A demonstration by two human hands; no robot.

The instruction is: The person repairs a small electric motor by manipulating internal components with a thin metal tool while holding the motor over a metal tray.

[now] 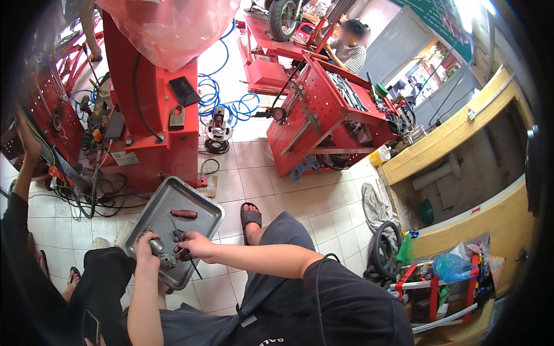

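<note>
Metal part (156,247), grey and rounded, is located over the near left portion of the grey tray (199,206). Left forearm rises from below; left hand (145,248) is curled around the part. Right forearm extends leftward from the elbow; right hand (199,248) is closed on a dark tool (197,270), type unclear.

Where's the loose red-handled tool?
Find the red machine base left of centre; just below it in view is the grey metal tray. Inside, beyond the right hand, lies the red-handled tool. No hand touches it, unlike the dark tool at that hand.
</note>
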